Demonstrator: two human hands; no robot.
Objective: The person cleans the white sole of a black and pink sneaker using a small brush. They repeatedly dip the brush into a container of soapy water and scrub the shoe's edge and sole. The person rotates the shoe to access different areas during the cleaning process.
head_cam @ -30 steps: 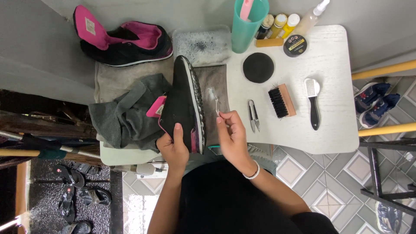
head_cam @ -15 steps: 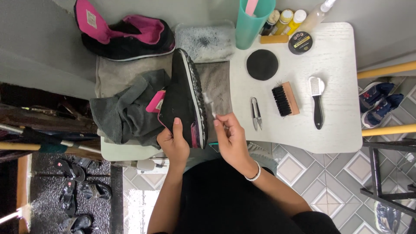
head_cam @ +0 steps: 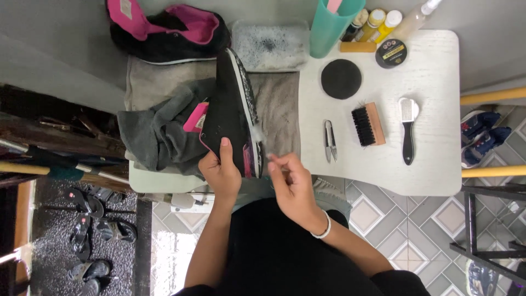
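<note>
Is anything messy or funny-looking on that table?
Mostly tidy. The grey cloth lies crumpled beside the black shoe that the left hand holds on its side, and the clear tray is speckled with dark specks.

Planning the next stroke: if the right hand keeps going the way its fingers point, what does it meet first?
Probably the sole edge of the black shoe, just up-left of the right hand; depth is unclear.

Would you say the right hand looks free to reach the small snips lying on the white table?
Probably yes: the right hand is just beside the snips, with bare table between them, though its fingers seem to pinch something small and blurred.
</note>
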